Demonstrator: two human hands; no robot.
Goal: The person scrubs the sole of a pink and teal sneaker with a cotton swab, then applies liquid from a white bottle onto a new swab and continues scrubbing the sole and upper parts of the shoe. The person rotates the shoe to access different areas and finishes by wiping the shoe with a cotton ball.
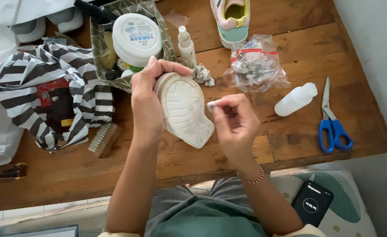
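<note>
From the head camera I see my left hand point(146, 103) clamped around one shoe point(184, 109), held sole-up over the wooden table point(290, 145), thumb over the toe end and fingers wrapped behind it. My right hand point(234, 125) has thumb and forefinger pinched together on one small white wad point(211, 105), which touches the sole's edge. I count two shoes in all: the second shoe point(231, 19), pastel green, pink and yellow, stands upright at the far edge. There are two bottles: a small spray bottle point(186, 46) standing beside the fabric basket point(127, 8), and a white squeeze bottle point(295, 100) lying on its side. One round white tub point(137, 38) with a blue-printed label on its lid sits in the basket. One clear plastic bag point(255, 63) with a red-and-white header strip lies near the grey crumpled lump point(202, 74). One pair of blue-handled scissors point(332, 125) lies at right, one brush point(104, 139) at left beside a black-and-white striped bag point(48, 83), and one black phone point(312, 202) rests by my knee.
</note>
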